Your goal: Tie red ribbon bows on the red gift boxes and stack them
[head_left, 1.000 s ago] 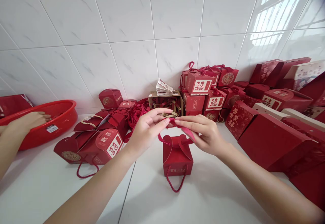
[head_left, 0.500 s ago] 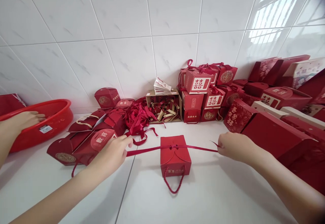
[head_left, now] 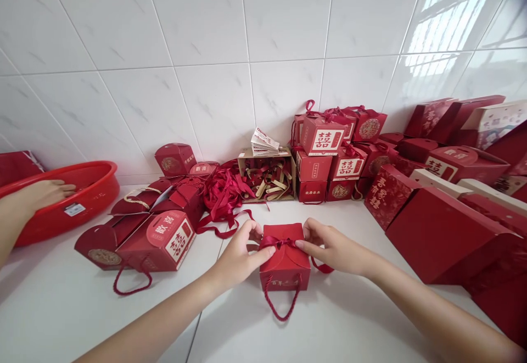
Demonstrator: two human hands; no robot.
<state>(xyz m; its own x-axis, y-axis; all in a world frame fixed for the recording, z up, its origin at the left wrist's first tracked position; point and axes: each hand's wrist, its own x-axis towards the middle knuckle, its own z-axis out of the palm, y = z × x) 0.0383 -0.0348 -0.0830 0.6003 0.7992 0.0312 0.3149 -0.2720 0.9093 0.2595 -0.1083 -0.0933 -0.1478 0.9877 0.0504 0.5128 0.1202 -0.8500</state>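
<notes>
A small red box [head_left: 285,278] with a twisted cord handle hanging down its front stands on the white table. Across its top runs a dark red ribbon [head_left: 284,242], crossed at the middle. My left hand [head_left: 247,250] is at the box's left edge, its thumb and fingers closed on the ribbon. At the right edge my right hand [head_left: 325,245] pinches the ribbon near the middle, and a loose end hangs below its fingers.
Red boxes [head_left: 154,245] and a ribbon pile [head_left: 224,190] lie at left. Behind is an open carton [head_left: 295,182]; stacked boxes [head_left: 315,165] and larger ones [head_left: 444,231] stand right. Another person's hand [head_left: 51,193] reaches into a red basin [head_left: 99,187].
Both my hands have moved inward from the stretched ribbon ends to the box top. The ribbon is now slack, with its ends drooping beside the box.
</notes>
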